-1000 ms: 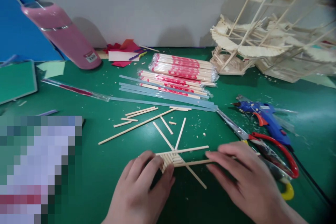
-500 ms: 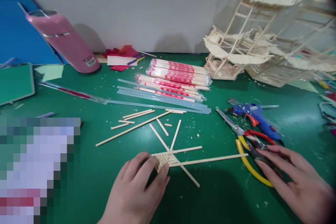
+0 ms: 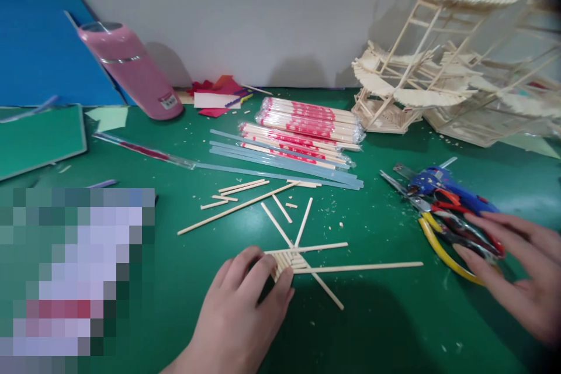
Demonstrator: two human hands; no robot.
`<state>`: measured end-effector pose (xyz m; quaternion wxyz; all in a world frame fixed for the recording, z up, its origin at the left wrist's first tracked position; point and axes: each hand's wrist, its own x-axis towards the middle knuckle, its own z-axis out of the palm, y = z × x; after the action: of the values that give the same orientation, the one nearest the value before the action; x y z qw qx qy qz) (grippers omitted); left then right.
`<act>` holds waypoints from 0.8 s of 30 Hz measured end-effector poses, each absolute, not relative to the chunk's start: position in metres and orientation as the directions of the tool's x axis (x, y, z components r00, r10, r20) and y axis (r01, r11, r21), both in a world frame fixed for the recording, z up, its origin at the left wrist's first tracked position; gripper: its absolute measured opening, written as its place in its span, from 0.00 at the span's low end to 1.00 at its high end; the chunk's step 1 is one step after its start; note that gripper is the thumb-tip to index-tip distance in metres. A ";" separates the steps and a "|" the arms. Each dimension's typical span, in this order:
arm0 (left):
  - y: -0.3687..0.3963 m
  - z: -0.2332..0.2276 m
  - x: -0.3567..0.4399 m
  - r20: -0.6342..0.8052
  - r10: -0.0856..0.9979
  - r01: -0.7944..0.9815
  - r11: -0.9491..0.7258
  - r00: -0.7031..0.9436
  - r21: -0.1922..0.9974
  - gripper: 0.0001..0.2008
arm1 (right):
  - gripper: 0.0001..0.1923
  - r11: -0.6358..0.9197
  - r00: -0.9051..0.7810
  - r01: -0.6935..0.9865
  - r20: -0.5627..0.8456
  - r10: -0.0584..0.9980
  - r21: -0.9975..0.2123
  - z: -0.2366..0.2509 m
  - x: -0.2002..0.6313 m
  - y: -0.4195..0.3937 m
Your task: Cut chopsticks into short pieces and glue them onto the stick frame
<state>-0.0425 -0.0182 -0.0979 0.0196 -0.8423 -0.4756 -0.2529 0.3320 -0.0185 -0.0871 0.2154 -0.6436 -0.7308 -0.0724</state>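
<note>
Fingers (image 3: pixel 263 269) of the left hand (image 3: pixel 241 304) arch downward, pinching the sticks (image 3: pixel 289 258). The right hand (image 3: pixel 519 263) slants in, fingers wide, by the yellow handle (image 3: pixel 439 257)

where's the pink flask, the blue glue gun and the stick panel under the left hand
Pink flask (image 3: pixel 138 77): head view, middle of its body
Blue glue gun (image 3: pixel 430 179): head view, its barrel body
Stick panel (image 3: pixel 287 259): head view, its close-set short sticks
</note>
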 end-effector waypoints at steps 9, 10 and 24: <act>-0.014 -0.089 -0.043 0.425 0.782 0.800 -0.569 0.455 0.189 0.09 | 0.10 0.571 -0.535 0.685 0.219 0.816 -0.453 -0.069 0.162 -0.007; -0.014 -0.087 -0.043 0.409 0.786 0.798 -0.571 0.464 0.193 0.09 | 0.09 0.560 -0.548 0.679 0.179 0.817 -0.475 -0.072 0.156 -0.005; -0.016 -0.087 -0.047 0.380 0.827 0.713 -0.555 0.415 0.429 0.04 | 0.09 0.599 -0.546 0.658 0.258 0.797 -0.456 -0.079 0.149 0.003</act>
<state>-0.0474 -0.0161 -0.0866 -0.1006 -0.8352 -0.4608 -0.2828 0.1491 0.0027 -0.0789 0.2242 -0.4203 -0.8655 0.1547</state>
